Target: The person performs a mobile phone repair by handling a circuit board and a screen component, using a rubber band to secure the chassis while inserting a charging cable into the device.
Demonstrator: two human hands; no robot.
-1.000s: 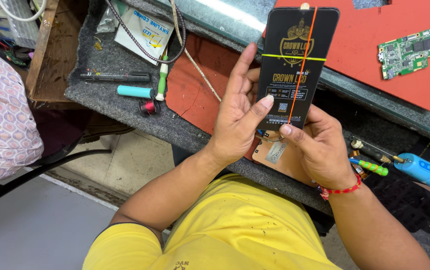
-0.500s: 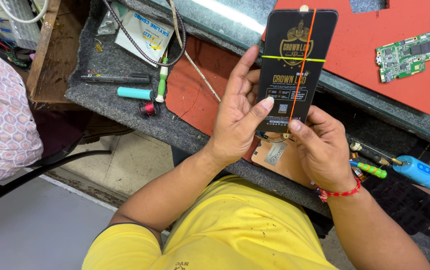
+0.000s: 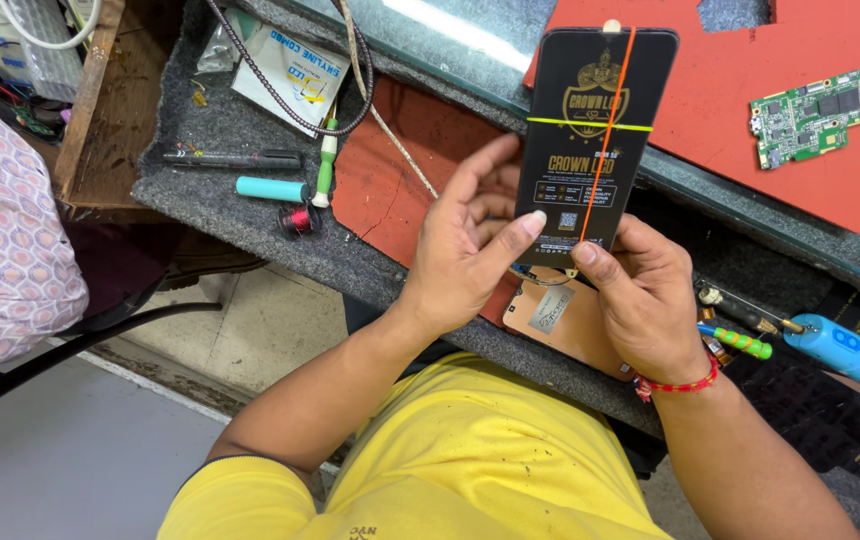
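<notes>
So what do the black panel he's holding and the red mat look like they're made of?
Black panel: likely glass under glossy printed film; it looks flat and rigid, with a smooth sheen. Red mat: probably matte silicone or rubber sheet, with cleanly cut notches.

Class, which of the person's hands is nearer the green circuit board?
Right. The right hand lies below-left of the green circuit board; the left hand is farther left, beyond the black phone screen.

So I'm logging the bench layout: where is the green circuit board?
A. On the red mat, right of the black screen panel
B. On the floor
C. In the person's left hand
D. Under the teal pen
A: the green circuit board lies on the red mat, right of the black screen panel held by the left hand and right hand.
</notes>
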